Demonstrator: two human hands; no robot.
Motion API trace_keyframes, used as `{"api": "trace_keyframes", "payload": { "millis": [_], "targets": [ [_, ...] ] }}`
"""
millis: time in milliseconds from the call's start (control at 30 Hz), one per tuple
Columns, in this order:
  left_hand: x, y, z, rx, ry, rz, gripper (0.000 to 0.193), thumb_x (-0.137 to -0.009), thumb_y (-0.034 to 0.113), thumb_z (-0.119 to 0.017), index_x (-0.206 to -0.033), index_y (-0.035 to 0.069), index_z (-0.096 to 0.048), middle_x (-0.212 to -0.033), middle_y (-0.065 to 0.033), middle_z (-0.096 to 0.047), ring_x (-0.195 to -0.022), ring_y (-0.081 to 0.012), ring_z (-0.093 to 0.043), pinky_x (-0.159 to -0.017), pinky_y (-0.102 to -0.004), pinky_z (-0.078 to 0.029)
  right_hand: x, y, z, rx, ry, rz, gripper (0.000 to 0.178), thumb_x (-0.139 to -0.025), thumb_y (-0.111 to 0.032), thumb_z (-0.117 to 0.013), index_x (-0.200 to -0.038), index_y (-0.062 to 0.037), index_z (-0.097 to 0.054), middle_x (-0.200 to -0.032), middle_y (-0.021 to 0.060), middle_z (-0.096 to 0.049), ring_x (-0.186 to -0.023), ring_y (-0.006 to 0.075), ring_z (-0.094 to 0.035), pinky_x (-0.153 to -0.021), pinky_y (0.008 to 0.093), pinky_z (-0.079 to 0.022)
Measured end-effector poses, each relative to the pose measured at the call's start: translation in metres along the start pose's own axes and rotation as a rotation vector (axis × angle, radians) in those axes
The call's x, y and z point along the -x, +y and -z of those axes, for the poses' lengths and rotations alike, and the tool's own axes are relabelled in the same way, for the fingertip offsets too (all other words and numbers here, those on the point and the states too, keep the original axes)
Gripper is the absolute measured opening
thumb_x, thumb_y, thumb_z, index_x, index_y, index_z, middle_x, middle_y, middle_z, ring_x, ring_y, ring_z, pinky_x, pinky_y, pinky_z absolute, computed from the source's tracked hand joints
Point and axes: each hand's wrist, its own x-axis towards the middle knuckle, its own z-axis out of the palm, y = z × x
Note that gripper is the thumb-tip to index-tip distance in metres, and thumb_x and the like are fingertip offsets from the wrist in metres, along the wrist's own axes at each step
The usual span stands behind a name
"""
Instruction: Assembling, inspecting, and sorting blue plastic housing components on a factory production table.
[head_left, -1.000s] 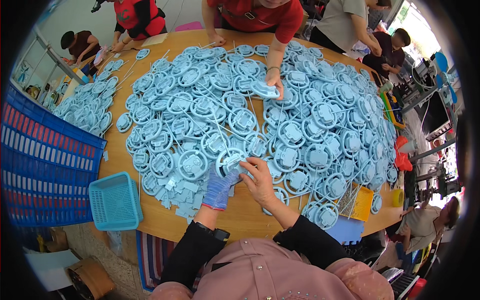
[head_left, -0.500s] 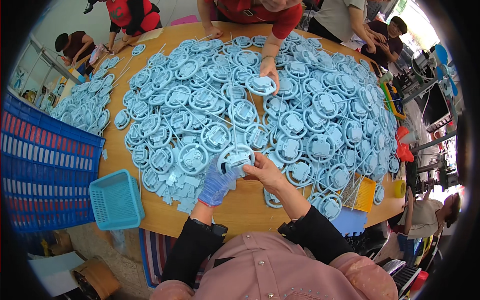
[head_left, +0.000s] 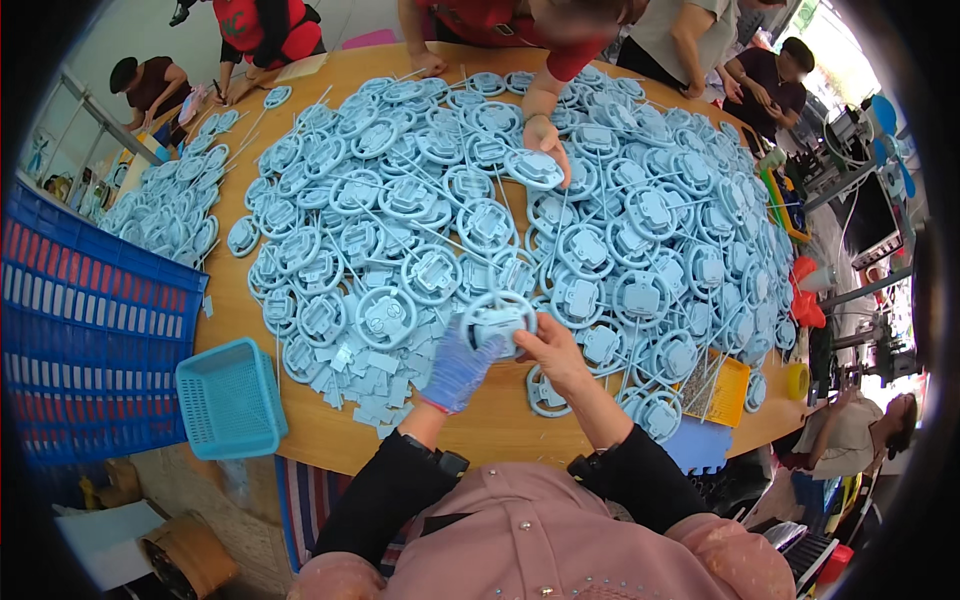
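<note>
Between my two hands is a light-blue ring-shaped plastic part [head_left: 500, 322] with a boxy centre, held above the near edge of the heap. My left hand [head_left: 455, 374], in a thin blue glove, grips its left side with closed fingers. My bare right hand [head_left: 556, 354] pinches the right rim between thumb and fingers. Close to the left glove lies a pile of small flat light-blue rectangular plates [head_left: 368, 376]. A large heap of similar ring parts [head_left: 640, 292], many with long thin stems, covers the table beyond my hands.
Across the wooden table [head_left: 480, 435], a co-worker's hand [head_left: 544, 140] touches another ring part [head_left: 533, 169]. A teal basket [head_left: 232, 400] and large blue crate [head_left: 95, 330] stand at left. At right sit a yellow tray [head_left: 735, 388] of small pieces and a tape roll [head_left: 797, 380].
Both my hands have moved slightly right with the ring part, which has turned a little. The co-worker's hand and the part under it have shifted slightly right.
</note>
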Motion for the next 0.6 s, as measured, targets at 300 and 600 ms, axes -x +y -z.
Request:
{"api": "trace_keyframes", "payload": {
  "millis": [300,600],
  "targets": [
    [-0.087,0.001,-0.011,-0.836,0.089,0.189,0.071,-0.072,0.046,-0.078,-0.121,0.0,-0.055,-0.106,-0.0171,-0.064,-0.101,-0.0308,-0.062,-0.088,-0.0393,-0.049,-0.027,-0.015,0.062,-0.025,0.072,0.155,0.033,-0.09,-0.017,-0.065,-0.119,-0.0036,-0.057,-0.12,0.01,-0.06,-0.104,0.0182,-0.06,-0.087,0.0342,-0.05],
    [-0.122,-0.011,-0.02,-1.017,0.036,0.046,0.06,-0.07,0.039,-0.078,-0.11,-0.001,-0.06,-0.115,-0.0231,-0.059,-0.101,-0.035,-0.06,-0.087,-0.0419,-0.049,-0.065,0.038,0.022,1.069,0.21,0.574,0.041,-0.071,-0.011,-0.074,-0.108,-0.0033,-0.06,-0.101,0.0122,-0.06,-0.099,0.0327,-0.054,-0.087,0.0433,-0.046]
  ]
}}
